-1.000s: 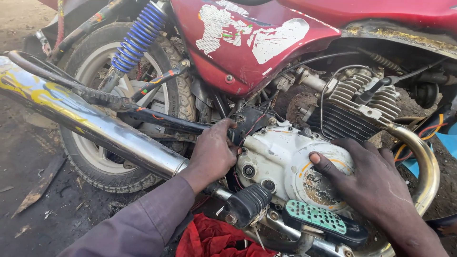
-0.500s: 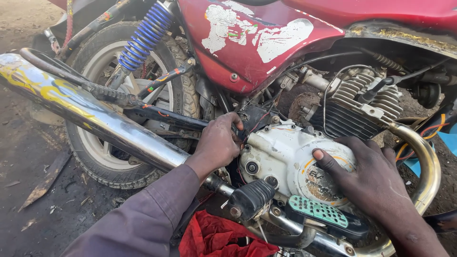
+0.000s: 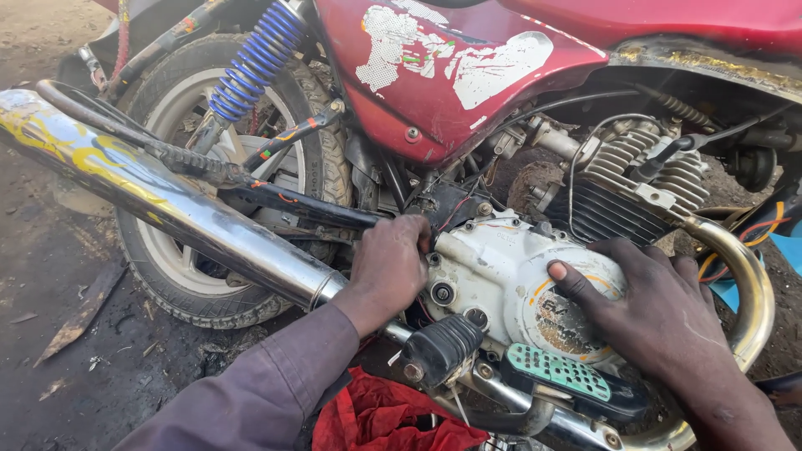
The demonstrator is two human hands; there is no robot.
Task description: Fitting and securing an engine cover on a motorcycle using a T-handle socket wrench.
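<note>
The white engine side cover [image 3: 501, 276] sits low on the motorcycle, under the red side panel [image 3: 434, 75] and above the green footpeg [image 3: 560, 373]. Our right hand [image 3: 660, 313] still lies flat and open on its round face, gripping nothing. Our left hand [image 3: 388, 267] stays curled at the cover's rear edge; we cannot tell what it grips. Since the earlier frame, little has shifted. The chrome exhaust [image 3: 167, 205] crosses the rear wheel [image 3: 175, 250].

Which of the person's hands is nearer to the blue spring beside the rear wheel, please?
The left. The left hand grips the rear edge of the engine cover, below and right of the blue spring. The right hand rests farther right on that cover.
</note>
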